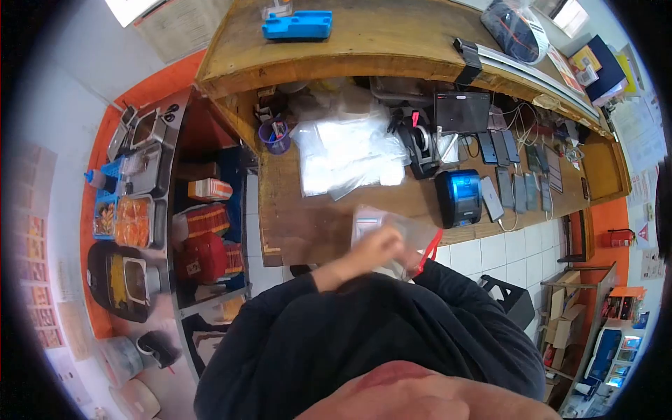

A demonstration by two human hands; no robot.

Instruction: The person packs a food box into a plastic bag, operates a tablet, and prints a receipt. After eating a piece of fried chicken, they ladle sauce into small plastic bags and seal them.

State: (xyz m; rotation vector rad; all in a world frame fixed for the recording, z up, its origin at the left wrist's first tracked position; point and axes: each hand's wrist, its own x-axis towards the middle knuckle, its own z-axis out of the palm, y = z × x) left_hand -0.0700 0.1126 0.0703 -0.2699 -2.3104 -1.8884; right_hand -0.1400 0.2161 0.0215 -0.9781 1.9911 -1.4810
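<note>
A clear plastic bag (367, 217) with a white printed patch and a red edge strip is held in front of my chest, over the near edge of the wooden desk. My left hand (381, 245) is closed in a fist at the bag's middle, slightly blurred, gripping its film. My right hand (408, 260) is at the bag's right side, near the red strip, with its fingers partly hidden by the film and closed on it. Beyond the hands lies a stack of clear plastic bags (343, 154).
Right of the stack are a tape dispenser (422, 143), a blue-and-black label printer (459, 199) and several phones (504, 189) with cables. A purple pen cup (275, 137) stands left. Food trays (134, 222) line the left counter. A blue plastic holder (297, 26) sits on the upper shelf.
</note>
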